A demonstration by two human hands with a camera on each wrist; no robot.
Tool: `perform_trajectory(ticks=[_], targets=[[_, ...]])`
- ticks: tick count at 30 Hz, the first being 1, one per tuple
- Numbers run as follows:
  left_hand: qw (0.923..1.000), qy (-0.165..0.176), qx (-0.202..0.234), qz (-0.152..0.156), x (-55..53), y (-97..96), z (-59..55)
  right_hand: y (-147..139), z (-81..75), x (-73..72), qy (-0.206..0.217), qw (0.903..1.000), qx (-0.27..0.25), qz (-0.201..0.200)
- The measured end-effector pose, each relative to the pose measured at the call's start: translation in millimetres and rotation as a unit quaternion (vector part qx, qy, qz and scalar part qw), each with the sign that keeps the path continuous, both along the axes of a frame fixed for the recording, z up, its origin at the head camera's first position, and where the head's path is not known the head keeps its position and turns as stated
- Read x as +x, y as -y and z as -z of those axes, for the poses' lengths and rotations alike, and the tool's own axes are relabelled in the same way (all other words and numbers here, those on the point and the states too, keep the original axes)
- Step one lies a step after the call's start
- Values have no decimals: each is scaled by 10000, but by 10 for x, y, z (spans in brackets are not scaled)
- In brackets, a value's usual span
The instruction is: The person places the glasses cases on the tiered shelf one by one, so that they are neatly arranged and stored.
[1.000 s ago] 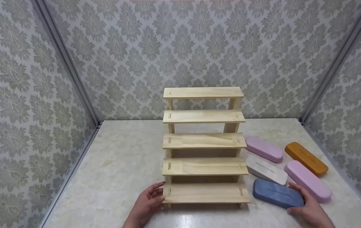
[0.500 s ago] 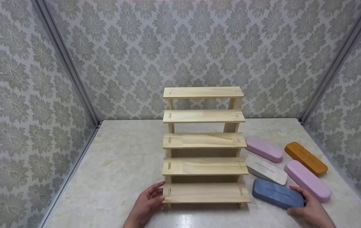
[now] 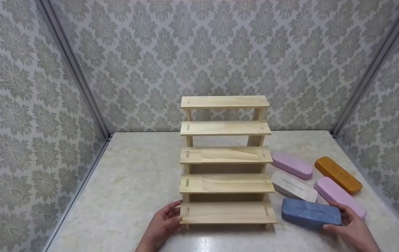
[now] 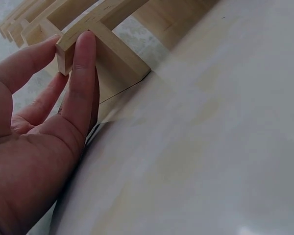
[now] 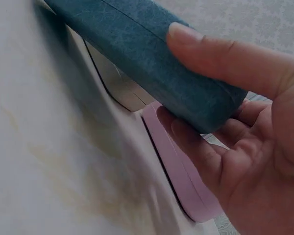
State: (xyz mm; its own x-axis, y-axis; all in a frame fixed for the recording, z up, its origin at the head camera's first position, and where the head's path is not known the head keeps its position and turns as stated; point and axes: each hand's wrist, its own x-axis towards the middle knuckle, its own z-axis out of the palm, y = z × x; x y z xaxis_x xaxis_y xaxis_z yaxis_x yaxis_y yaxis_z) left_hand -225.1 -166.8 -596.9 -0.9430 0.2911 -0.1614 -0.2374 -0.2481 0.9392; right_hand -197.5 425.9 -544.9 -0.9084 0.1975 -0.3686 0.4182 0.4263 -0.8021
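My left hand [image 3: 163,224] pinches the left end of the lowest step of a five-tier wooden display stand [image 3: 227,214]. In the left wrist view its thumb and fingers [image 4: 83,73] lie around the corner of that wooden step [image 4: 77,36]. My right hand [image 3: 351,227] grips the right end of a blue glasses case [image 3: 309,212]. Seen from the right wrist, the thumb is on one side of the blue case [image 5: 152,54], with fingers beneath, and the case is raised off the table. All the steps of the stand are bare.
Right of the stand lie a white glasses case [image 3: 294,187], an orange case [image 3: 338,175] and two pink cases, one at the back [image 3: 292,165] and one in front [image 3: 339,196]. Patterned walls [image 3: 220,45] enclose the marbled table [image 3: 126,175] at the back and sides.
My right hand has lifted the blue glasses case and shifted it slightly to the right. The left hand and the stand have stayed in place.
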Motion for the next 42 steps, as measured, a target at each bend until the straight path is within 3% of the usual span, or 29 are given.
perform_trajectory(ticks=[8, 19, 22, 27, 33, 36, 42], targets=[[9996, -37, 235, 160, 16, 5, -4, -133, -151, 108, -135, 9997, 109, 172], [9997, 1, 198, 151, -1, 8, -12, -83, -444, 43, -1071, 9891, -752, 669], [9997, -4, 199, 156, -1, 9, -7, -40, -510, 6, -1779, 9715, -1459, 574], [9995, -54, 254, 170, 8, 11, 9, 48, -617, -106, -3034, 9171, -2586, -11], [9993, -76, 318, 195, 17, 18, 22, 159, -802, -295, -3714, 8777, -2981, -535], [9992, -121, 307, 232, 18, 21, 25, 214, -928, -401, -3831, 8705, -3023, -631], [9991, -118, 328, 251, 17, 26, 29, 343, -1189, -618, -3895, 8716, -2882, -744]])
